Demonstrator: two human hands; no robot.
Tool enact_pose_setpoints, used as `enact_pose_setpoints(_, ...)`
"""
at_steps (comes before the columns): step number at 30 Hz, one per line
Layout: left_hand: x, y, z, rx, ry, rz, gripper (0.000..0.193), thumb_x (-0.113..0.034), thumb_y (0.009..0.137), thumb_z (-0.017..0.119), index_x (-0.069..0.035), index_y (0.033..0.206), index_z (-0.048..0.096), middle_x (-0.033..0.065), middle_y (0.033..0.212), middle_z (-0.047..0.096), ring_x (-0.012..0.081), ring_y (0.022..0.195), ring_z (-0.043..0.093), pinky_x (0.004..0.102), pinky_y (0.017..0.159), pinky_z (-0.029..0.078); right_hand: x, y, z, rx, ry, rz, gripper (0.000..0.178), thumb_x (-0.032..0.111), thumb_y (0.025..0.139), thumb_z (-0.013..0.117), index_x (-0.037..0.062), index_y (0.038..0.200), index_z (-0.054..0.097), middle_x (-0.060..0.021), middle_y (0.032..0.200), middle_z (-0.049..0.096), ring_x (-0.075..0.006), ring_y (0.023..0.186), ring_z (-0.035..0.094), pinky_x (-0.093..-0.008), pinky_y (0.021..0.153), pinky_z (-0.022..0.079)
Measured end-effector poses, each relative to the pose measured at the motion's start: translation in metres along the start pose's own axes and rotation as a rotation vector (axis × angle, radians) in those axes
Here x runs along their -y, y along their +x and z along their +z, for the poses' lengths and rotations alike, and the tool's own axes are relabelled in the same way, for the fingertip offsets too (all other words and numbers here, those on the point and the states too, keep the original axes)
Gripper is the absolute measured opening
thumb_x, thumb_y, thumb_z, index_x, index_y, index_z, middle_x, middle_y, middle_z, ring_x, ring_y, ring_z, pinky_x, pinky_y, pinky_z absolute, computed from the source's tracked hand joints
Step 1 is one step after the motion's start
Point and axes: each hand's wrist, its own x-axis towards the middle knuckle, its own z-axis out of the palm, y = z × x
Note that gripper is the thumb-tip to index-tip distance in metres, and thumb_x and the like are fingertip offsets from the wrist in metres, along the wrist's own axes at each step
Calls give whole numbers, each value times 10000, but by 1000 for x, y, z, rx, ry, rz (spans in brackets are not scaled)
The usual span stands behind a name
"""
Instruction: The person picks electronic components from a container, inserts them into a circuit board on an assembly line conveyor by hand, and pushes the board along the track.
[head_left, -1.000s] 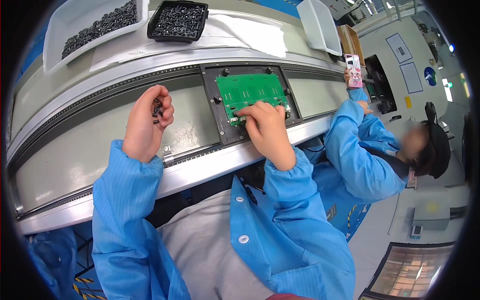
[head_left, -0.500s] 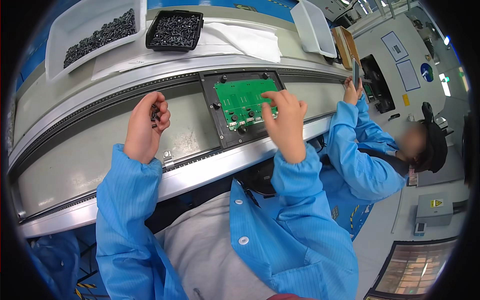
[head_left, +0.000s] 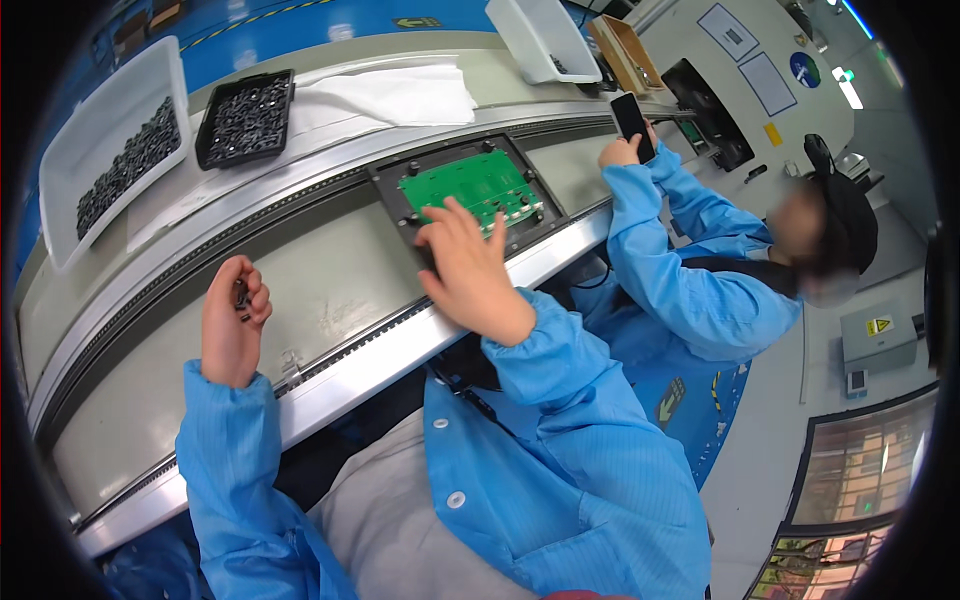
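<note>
My left hand (head_left: pixel 232 325) is curled closed over the conveyor, left of the board, with small black cylindrical components (head_left: pixel 241 297) showing between palm and fingers. A green circuit board (head_left: pixel 465 178) lies in a black fixture frame (head_left: pixel 548 206) on the conveyor. Small white connectors (head_left: pixel 522 208) line its near edge. Over the near left part of the board and frame hovers my right hand (head_left: pixel 472 272), open, fingers spread. It hides that corner of the board, and I cannot tell whether the fingertips touch it.
Beyond the conveyor stand a white bin (head_left: pixel 62 185) and a black tray (head_left: pixel 285 108), both holding many small black components. White sheeting (head_left: pixel 400 95) lies beside them. Another white bin (head_left: pixel 540 40) stands farther right. To my right, a person in blue (head_left: pixel 690 260) holds a phone (head_left: pixel 630 122).
The whole view has swung, shifting the scene left. My right hand has moved from the board's right part to its near left side and spread its fingers. My left hand stays closed.
</note>
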Motion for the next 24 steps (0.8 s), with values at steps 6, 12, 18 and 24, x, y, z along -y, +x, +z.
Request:
enact_pose_setpoints(6,2,-1,-2,17,65,-72,155,-236,945,510,-88,906,540,4,755,488,57,575,393,193,500,299,-93,-10,-23,-71,-216,200,295,88,768,654,122,1023,509,-110,1300,490,-362,1335,370,-758,997,195)
enact_pose_setpoints(12,-2,16,-11,156,11,-211,192,-270,950,526,-80,938,549,6,791,507,61,604,429,186,534,336,-65,9,-45,8,-235,93,394,106,712,693,108,1085,567,-109,1187,544,-291,1177,495,-713,991,247)
enact_pose_setpoints(18,7,38,-32,-116,-77,-163,250,-291,972,521,-73,1087,561,9,930,610,100,750,571,207,667,451,104,59,41,-184,228,-627,409,169,684,685,37,1050,560,-193,1165,546,-331,1138,485,-631,1028,277)
enact_pose_setpoints(24,28,35,-85,-124,-144,83,266,-310,998,459,-100,1106,582,18,1033,642,137,897,600,244,758,478,161,95,82,-302,388,-600,389,160,759,598,5,1110,533,-202,1220,518,-348,1133,464,-559,1054,270)
